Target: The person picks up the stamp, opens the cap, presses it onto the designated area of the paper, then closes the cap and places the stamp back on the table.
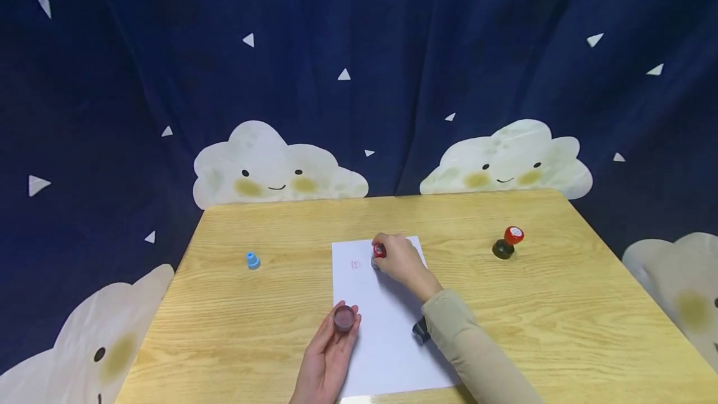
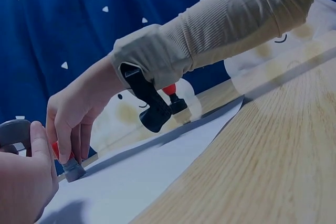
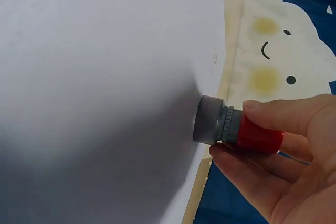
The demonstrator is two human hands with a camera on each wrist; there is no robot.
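My right hand [image 1: 401, 259] grips a stamp [image 3: 257, 136] by its red handle. The stamp's grey round base meets the white sheet of paper [image 1: 367, 360] near its far edge, handle up. To its left on the sheet is a small red stamped print [image 1: 356, 265]. Nearer to me, my left hand [image 1: 328, 354] holds a dark round cap [image 1: 344, 318] between thumb and fingers, its hollow side up, over the sheet's left edge. In the left wrist view the cap [image 2: 14, 132] shows at the left side, with the right hand [image 2: 79, 111] and stamp beyond it.
A second stamp [image 1: 503, 248], with red handle and black base, stands on the wooden table [image 1: 561, 304] at the right. At the left is a small blue cone-shaped piece [image 1: 253, 260]. A dark blue curtain [image 1: 314, 92] with clouds hangs behind the table.
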